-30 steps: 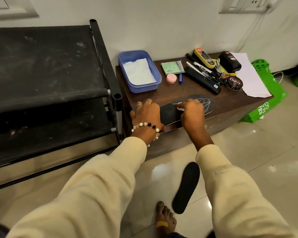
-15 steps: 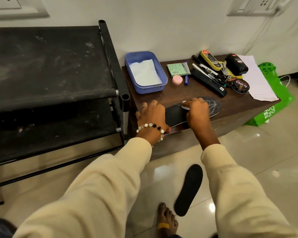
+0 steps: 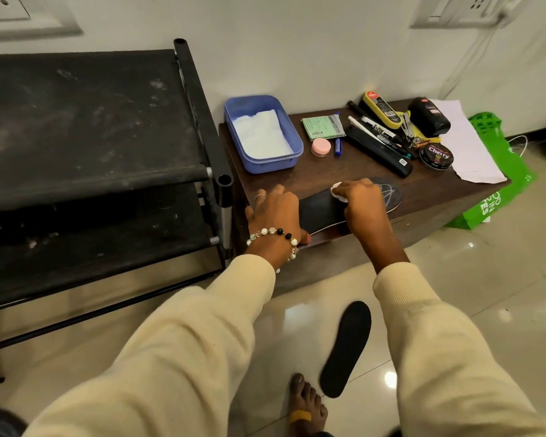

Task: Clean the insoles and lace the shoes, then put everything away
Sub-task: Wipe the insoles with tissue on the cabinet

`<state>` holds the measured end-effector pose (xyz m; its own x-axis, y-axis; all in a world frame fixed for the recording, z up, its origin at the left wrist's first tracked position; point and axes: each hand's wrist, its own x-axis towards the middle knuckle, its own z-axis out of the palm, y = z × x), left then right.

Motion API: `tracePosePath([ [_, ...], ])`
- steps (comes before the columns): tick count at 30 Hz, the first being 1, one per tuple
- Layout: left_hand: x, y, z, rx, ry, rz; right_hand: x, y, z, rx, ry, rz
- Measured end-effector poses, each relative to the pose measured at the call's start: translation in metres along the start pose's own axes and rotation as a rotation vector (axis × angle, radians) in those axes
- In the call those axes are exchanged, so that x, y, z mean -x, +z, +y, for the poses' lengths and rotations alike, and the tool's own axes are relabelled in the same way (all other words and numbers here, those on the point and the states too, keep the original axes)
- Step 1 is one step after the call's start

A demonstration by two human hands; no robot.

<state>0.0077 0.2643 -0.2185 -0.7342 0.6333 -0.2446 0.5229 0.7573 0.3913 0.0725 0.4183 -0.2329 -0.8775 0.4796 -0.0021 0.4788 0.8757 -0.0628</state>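
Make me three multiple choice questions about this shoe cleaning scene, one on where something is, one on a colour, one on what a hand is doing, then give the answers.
1. Where does the second insole lie?
A. on the floor
B. in the blue tub
C. on the rack

2. What colour is the tub?
A. red
B. blue
C. yellow

3. What is the right hand doing?
A. hanging idle
B. lifting the polish tin
C. pressing a white pad on the table's insole

Answers: 1 A, it rests on tiles near a bare foot. 2 B, its walls are blue. 3 C, fingers curl over the pad while the left hand steadies the heel end.
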Motion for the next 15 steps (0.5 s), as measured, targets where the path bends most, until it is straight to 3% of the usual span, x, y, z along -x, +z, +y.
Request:
tracePosePath([
  [4, 0.0, 0.0, 0.0, -0.006, -0.002, -0.002, -0.001, 0.004, -0.005, -0.009, 0.106, 0.03],
  [10, 0.0, -0.002, 0.002, 0.007, -0.01, -0.008, -0.002, 0.001, -0.038, 0.071, -0.223, -0.042],
  [12, -0.001, -0.001, 0.001, 0.0, -0.012, -0.01, -0.002, 0.0, -0.033, 0.109, -0.194, -0.063],
  [15, -0.002, 0.002, 0.001, -0.012, -0.008, -0.003, -0.001, 0.0, -0.009, 0.106, 0.0, -0.044],
])
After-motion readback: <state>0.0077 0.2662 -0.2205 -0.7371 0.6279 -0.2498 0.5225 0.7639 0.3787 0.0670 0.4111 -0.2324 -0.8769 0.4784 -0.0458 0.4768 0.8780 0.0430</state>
